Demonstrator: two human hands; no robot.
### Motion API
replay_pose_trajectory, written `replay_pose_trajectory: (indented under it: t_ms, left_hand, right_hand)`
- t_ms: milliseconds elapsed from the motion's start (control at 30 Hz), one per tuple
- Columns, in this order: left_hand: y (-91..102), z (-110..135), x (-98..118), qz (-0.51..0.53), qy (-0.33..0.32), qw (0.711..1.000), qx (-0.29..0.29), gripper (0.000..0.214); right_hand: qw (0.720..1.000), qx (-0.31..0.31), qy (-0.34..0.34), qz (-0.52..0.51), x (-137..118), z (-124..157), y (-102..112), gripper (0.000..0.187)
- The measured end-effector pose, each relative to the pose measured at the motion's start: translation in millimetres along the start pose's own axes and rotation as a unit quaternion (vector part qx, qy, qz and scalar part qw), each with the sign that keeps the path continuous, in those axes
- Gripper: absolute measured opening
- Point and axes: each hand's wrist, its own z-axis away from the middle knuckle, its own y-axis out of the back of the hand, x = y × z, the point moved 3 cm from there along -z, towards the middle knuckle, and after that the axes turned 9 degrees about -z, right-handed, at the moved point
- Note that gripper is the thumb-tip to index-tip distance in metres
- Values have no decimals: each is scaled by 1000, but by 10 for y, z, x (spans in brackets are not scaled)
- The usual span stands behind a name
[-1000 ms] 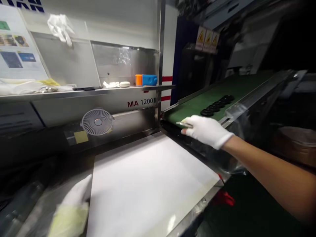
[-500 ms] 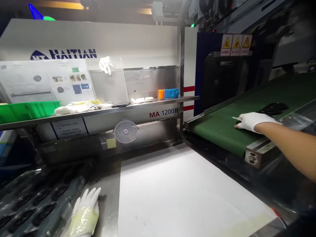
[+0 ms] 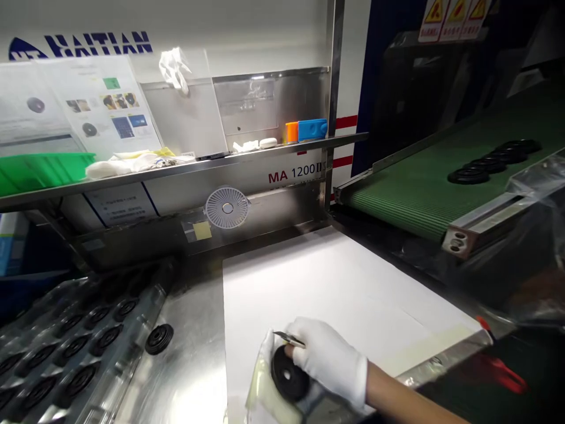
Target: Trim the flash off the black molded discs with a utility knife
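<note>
The gloved right hand (image 3: 329,359) is working at the bottom center of the frame, its fingers (image 3: 300,333) closing around a slim pointed metal tool (image 3: 289,338) and resting against a black molded disc (image 3: 289,373) with a central hole. The left hand (image 3: 265,383), in a pale glove with a yellowish palm, is bearing the disc from beneath, though how far its fingers are closed is hidden. The disc is being held over the near edge of a white sheet (image 3: 335,282). At the lower left, more black discs are sitting in the pockets of a clear plastic tray (image 3: 88,347), and a single disc (image 3: 159,339) is lying on the bare steel beside it. At the upper right, a green conveyor belt (image 3: 419,188) is carrying a row of black discs (image 3: 489,164), while a shelf (image 3: 176,169) is running across the upper left, holding a green bin (image 3: 44,172).
</note>
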Motion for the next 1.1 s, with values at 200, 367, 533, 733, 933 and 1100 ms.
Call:
replay_pose_trajectory:
  t_ms: [200,367,533,733,933,1100]
  left_hand:
    - [100,226,359,137,-8,987,78,20]
    - [181,219,544,146,-82,978,127,21]
    - [193,143,514,115,-88,984,108,25]
    - [236,153,494,123,-106,985,58,21]
    - [136,168,524,105,-90,987,80,23]
    - [-27,158,506,77,-106,987,96,13]
  right_hand:
    - [992,86,60,-73,-67,137,42,25]
    - [995,35,44,-80,113,191,-190,27]
    - [998,56,12,-5,82,238,-298,24]
    - [996,87,-9,22,134,213,-245,22]
    - [993,81,12,85,126,214,-267,25]
    - [987,96,21,128,68,165,-306,27]
